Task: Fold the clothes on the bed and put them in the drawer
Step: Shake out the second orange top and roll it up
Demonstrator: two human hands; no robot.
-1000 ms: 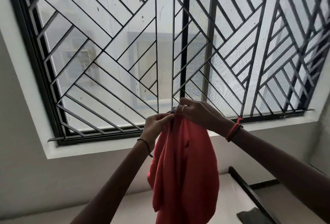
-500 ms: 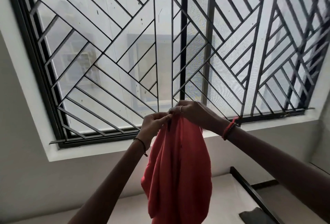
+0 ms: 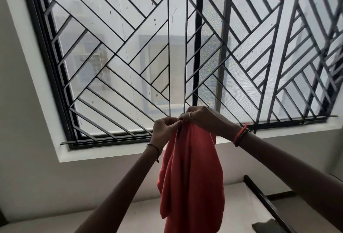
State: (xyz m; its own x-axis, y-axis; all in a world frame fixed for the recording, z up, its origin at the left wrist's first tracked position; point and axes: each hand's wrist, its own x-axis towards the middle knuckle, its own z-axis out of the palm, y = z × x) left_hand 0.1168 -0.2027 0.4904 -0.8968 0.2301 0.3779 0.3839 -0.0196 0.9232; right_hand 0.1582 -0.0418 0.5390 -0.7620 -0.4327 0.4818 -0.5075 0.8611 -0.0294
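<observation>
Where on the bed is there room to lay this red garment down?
Bare mattress shows left of the hanging red garment, below the wall, and right of it up to the dark bed frame. A dark cloth crowds the lower right corner.

A pale cream bed with a smooth, flat mattress surface (image 3: pixel 237 201) fills the bottom of the view from about 7 o'clock round to 5 o'clock, its far edge meeting the grey wall below the window. A dark, straight bed-frame rail (image 3: pixel 263 197) borders its right side, running diagonally from about 4 o'clock down towards 5 o'clock. A crumpled dark grey piece of fabric (image 3: pixel 267 227) lies on the mattress at 5 o'clock, just beside that rail and cut off by the bottom edge.
</observation>
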